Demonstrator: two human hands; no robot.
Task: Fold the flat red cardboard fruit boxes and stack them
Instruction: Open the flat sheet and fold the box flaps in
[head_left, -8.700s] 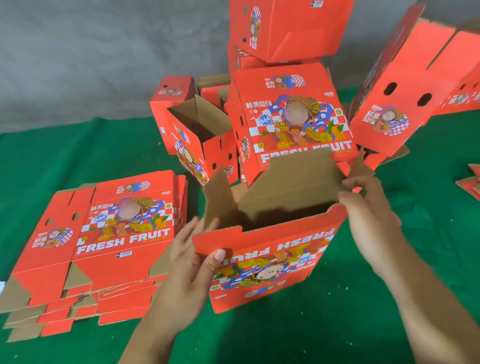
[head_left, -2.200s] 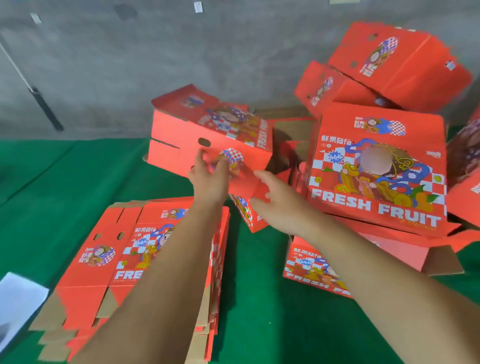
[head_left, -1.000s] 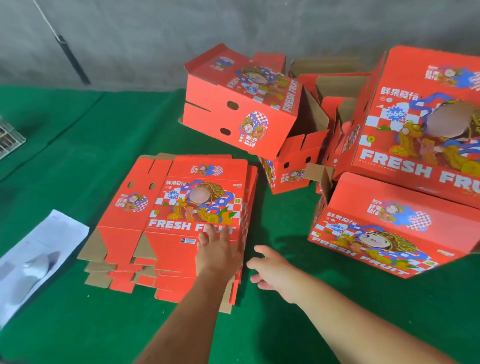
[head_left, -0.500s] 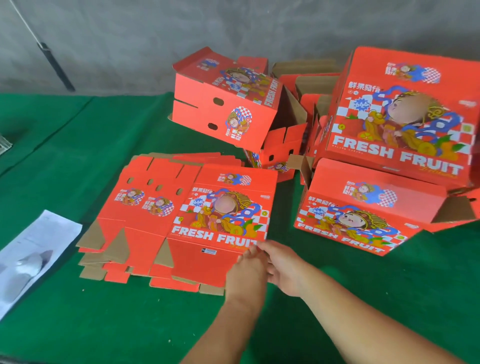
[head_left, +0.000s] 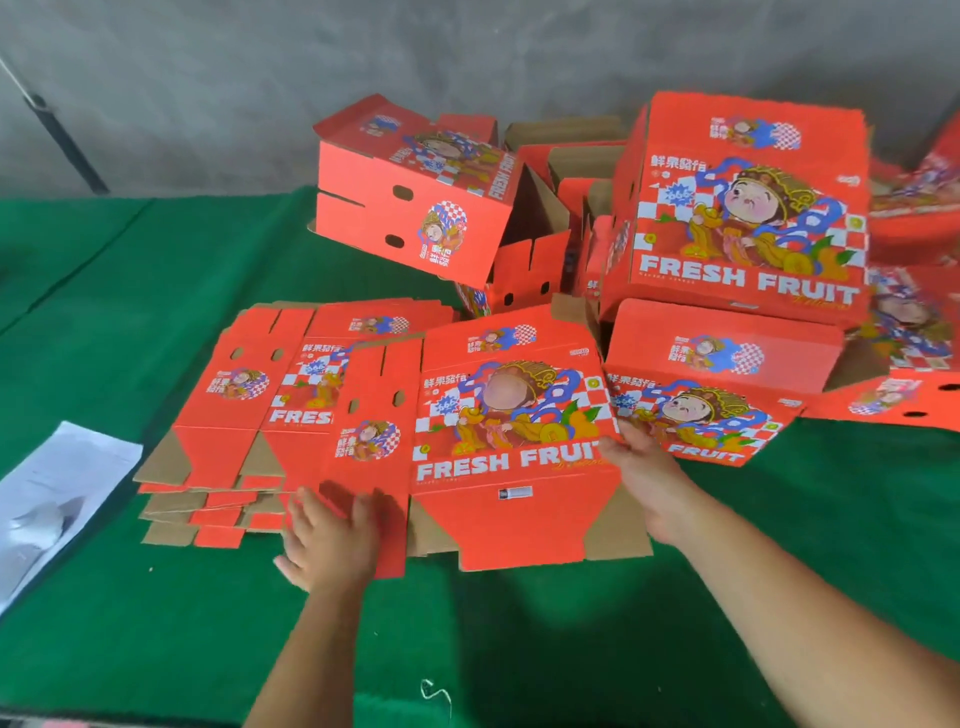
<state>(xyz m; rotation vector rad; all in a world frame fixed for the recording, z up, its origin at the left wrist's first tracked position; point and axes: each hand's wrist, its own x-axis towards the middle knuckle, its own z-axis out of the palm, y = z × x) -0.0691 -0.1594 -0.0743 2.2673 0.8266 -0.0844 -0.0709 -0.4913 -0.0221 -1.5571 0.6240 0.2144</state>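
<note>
Head view. A single flat box has been drawn off the flat pile and now lies askew across the pile's 3 o'clock edge, its near flaps overhanging the green surface toward the person. Half a second earlier this blank still sat nearly square on the pile with both hands together at its near right corner; the hands have since parted to opposite sides.

The left hand rests at the blank's 7 o'clock corner, fingers spread and fairly straight on the red side panel, pressing rather than clasping. The right hand holds the 3 o'clock edge beside the "FRESH FRUIT" lettering; its fingers appear to wrap the edge (the fingertips lie behind the card, so the exact pinch cannot be confirmed).

Folded boxes are heaped from 12 to 3 o'clock, one tilted box leaning at 12 o'clock and a low box just beside the right hand. A white sheet lies at 9 o'clock.

Reading: the separation of one blank marks the start of a new folding cycle. The likely next step is to lift it free and open it into a tube; many blanks remain in the pile, so the task is judged well short of complete.
</note>
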